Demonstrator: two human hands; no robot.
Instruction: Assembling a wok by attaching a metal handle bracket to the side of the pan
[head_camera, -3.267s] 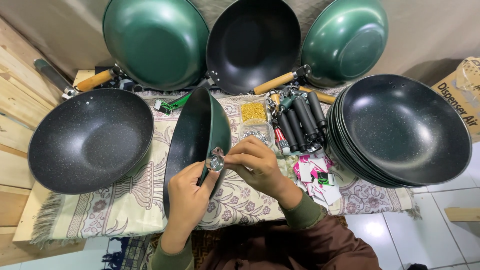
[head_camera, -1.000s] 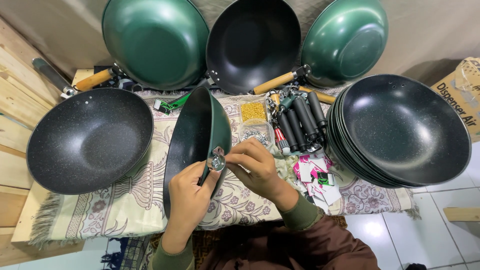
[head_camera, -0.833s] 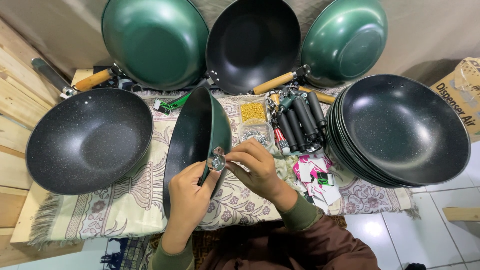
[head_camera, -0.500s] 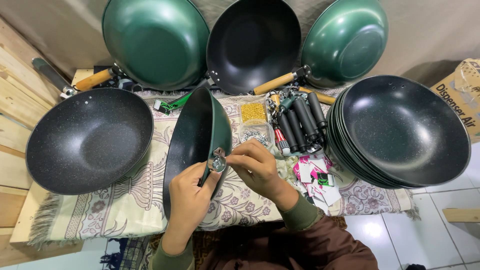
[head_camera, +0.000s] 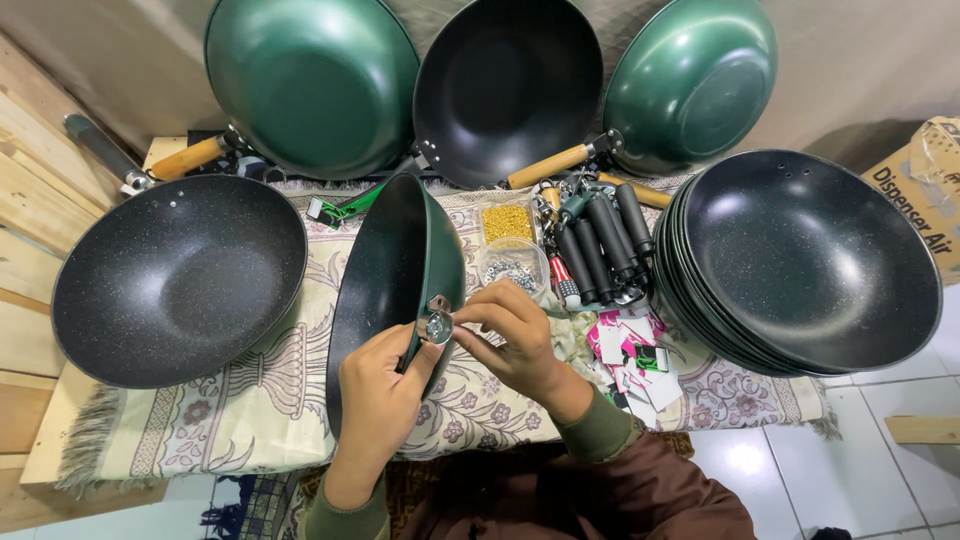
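Green-backed, black-lined wok (head_camera: 385, 285) stands on edge on the patterned cloth (head_camera: 250, 400); your left hand (head_camera: 378, 395) grips its rim, your right hand (head_camera: 515, 335) pinches a round metal fitting (head_camera: 436, 326) there.

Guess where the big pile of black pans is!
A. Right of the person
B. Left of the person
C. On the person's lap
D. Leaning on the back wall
A: the stack of black pans sits at the right end of the mat, beyond the right hand; at the left lies just a single black pan.
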